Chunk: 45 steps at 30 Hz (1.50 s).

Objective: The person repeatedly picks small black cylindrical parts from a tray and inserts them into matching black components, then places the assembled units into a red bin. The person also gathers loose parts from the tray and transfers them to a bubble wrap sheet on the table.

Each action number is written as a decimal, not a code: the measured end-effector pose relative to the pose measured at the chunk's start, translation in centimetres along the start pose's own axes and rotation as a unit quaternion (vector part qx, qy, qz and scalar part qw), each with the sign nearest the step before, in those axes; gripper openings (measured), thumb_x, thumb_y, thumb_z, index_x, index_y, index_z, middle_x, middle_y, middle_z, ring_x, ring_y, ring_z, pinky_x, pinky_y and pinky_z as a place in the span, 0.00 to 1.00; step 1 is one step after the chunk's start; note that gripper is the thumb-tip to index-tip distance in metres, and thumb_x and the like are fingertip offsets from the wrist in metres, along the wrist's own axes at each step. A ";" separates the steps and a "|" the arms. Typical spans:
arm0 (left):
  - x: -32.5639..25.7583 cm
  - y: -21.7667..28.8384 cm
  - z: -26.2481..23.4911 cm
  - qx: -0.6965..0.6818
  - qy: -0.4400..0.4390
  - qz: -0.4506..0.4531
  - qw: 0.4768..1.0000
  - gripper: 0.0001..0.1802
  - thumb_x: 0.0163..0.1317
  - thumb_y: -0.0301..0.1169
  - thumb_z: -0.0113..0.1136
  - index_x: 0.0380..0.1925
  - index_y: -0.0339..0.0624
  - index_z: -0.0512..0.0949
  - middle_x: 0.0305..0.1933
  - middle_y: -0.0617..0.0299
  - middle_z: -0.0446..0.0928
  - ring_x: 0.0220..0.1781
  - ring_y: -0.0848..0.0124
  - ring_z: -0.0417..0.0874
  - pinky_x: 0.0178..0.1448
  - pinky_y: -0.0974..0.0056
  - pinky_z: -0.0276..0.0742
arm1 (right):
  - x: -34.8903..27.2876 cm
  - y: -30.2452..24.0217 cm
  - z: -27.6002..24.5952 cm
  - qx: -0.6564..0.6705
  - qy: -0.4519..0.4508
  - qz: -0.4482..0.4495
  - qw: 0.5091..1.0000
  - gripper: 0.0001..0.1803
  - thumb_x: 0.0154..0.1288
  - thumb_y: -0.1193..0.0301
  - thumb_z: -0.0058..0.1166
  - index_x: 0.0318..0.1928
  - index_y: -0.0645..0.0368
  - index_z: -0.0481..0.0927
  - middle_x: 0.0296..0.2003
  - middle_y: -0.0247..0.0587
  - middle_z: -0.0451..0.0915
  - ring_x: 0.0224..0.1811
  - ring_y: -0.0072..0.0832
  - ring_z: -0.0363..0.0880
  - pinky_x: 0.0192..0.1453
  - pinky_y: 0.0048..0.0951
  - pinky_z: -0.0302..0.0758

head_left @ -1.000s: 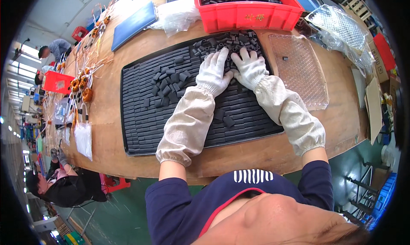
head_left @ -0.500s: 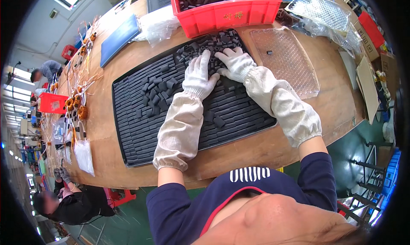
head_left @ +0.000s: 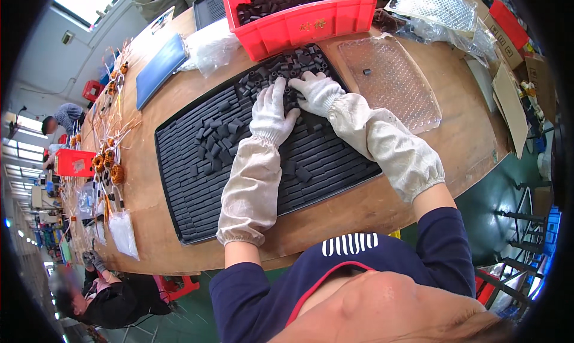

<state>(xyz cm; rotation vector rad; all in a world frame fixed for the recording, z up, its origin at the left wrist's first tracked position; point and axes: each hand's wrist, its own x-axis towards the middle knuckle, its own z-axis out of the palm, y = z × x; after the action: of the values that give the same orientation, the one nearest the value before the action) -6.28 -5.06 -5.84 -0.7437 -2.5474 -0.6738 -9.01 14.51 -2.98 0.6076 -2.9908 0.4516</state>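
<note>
A large black grooved tray lies on the wooden table, covered with rows and a loose heap of small black block-shaped parts. My left hand, in a white glove and cloth sleeve, lies flat on the parts with fingers spread. Just right of it, my right hand, gloved the same way, presses flat on the heap near the tray's far end. Neither hand grips anything that I can see.
A red bin full of black parts stands beyond the tray. A clear plastic blister tray lies to the right, a blue folder and plastic bags to the left. Other workers sit along the table's left side.
Both hands stay flat on the parts at the tray's far end, shifting slightly over the heap. The view has tilted a little.
</note>
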 end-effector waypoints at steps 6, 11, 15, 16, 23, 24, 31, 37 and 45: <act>-0.2 0.0 -0.3 0.005 -0.004 -0.002 1.000 0.50 0.55 0.38 0.73 0.76 0.43 0.59 0.71 0.44 0.68 0.71 0.43 0.69 0.75 0.45 0.66 | 0.7 0.9 0.3 0.110 0.043 0.009 0.993 0.22 0.68 0.58 0.58 0.61 0.45 0.79 0.51 0.54 0.82 0.55 0.53 0.82 0.58 0.49 0.79; -0.1 -0.1 -0.3 0.012 -0.001 0.002 1.000 0.47 0.56 0.39 0.72 0.75 0.42 0.62 0.71 0.44 0.69 0.72 0.43 0.68 0.76 0.45 0.66 | 1.8 3.2 -0.6 0.389 0.107 0.126 0.906 0.21 0.71 0.62 0.59 0.61 0.56 0.80 0.48 0.44 0.87 0.49 0.35 0.87 0.58 0.33 0.80; 0.1 0.3 -0.4 0.011 0.002 -0.007 1.000 0.45 0.56 0.39 0.72 0.73 0.44 0.64 0.69 0.45 0.69 0.71 0.43 0.69 0.74 0.45 0.67 | 2.0 9.6 -2.7 0.451 0.173 0.041 0.875 0.16 0.71 0.68 0.62 0.57 0.55 0.83 0.40 0.32 0.85 0.43 0.16 0.80 0.49 0.23 0.78; -0.3 0.2 -0.2 0.011 0.014 -0.010 1.000 0.43 0.55 0.40 0.73 0.71 0.45 0.66 0.68 0.45 0.70 0.70 0.43 0.69 0.73 0.44 0.68 | 1.1 10.6 -3.7 0.391 0.164 0.062 0.904 0.16 0.71 0.66 0.61 0.57 0.54 0.83 0.40 0.34 0.86 0.43 0.18 0.81 0.51 0.24 0.79; -0.2 0.2 -0.3 0.026 0.018 -0.004 1.000 0.40 0.53 0.41 0.73 0.67 0.46 0.71 0.66 0.47 0.72 0.69 0.44 0.71 0.70 0.44 0.71 | -4.5 17.9 -9.1 -0.002 0.080 0.123 0.989 0.29 0.62 0.57 0.64 0.62 0.52 0.80 0.55 0.48 0.83 0.59 0.47 0.81 0.64 0.43 0.77; -0.2 0.3 -0.3 0.027 0.019 -0.003 0.999 0.40 0.53 0.40 0.74 0.67 0.46 0.71 0.66 0.47 0.72 0.69 0.45 0.71 0.70 0.44 0.71 | -5.4 18.0 -9.1 -0.044 0.086 0.101 0.990 0.30 0.61 0.56 0.65 0.63 0.51 0.79 0.59 0.49 0.80 0.63 0.49 0.77 0.66 0.45 0.75; -0.1 0.2 -0.3 0.000 0.023 -0.023 0.999 0.43 0.55 0.35 0.70 0.71 0.44 0.65 0.67 0.46 0.72 0.70 0.46 0.71 0.71 0.44 0.70 | -5.3 11.9 -9.5 -0.078 0.108 -0.040 0.990 0.29 0.60 0.61 0.65 0.62 0.52 0.78 0.63 0.48 0.76 0.68 0.52 0.71 0.72 0.47 0.70; -0.3 -0.5 0.1 -0.099 0.081 -0.114 0.985 0.44 0.62 0.30 0.64 0.77 0.40 0.56 0.66 0.42 0.74 0.68 0.44 0.73 0.73 0.47 0.68 | -3.1 2.6 -5.9 0.005 0.048 -0.202 0.978 0.36 0.57 0.59 0.69 0.67 0.49 0.75 0.67 0.55 0.72 0.71 0.55 0.69 0.74 0.49 0.69; 0.4 -0.6 -0.1 -0.318 0.130 -0.266 0.901 0.42 0.67 0.23 0.57 0.80 0.41 0.52 0.63 0.45 0.77 0.65 0.54 0.80 0.70 0.53 0.75 | 3.2 -0.8 0.7 -0.080 0.037 -0.119 0.989 0.45 0.59 0.46 0.65 0.76 0.35 0.66 0.78 0.58 0.55 0.81 0.59 0.50 0.82 0.59 0.52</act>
<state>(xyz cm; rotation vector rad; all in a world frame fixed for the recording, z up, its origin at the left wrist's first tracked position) -6.88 -5.38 -5.76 -0.0840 -2.2668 -1.7091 -11.67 12.42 -3.05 0.8957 -2.8005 0.2092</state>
